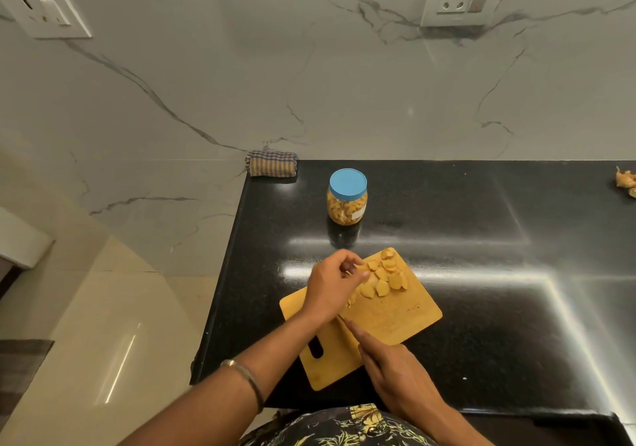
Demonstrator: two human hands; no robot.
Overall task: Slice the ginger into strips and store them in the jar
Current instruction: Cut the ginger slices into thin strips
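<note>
Counter (481,239): black speckled stone, polished, with bright streaks of glare. Board (395,318): pale wood, matt, faintly scored. Jar (347,206), toward the counter's rear edge: clear glossy plastic, with a smooth blue plastic lid (348,184). Cloth (272,164), at the rear left corner: woven, checked, matt. Wall (309,84): marble-look slab, smooth, grey-veined, soft sheen. Ginger slices (383,278) on the board: dull yellow cut faces. Bangle (246,377): metal, slightly shiny.
</note>
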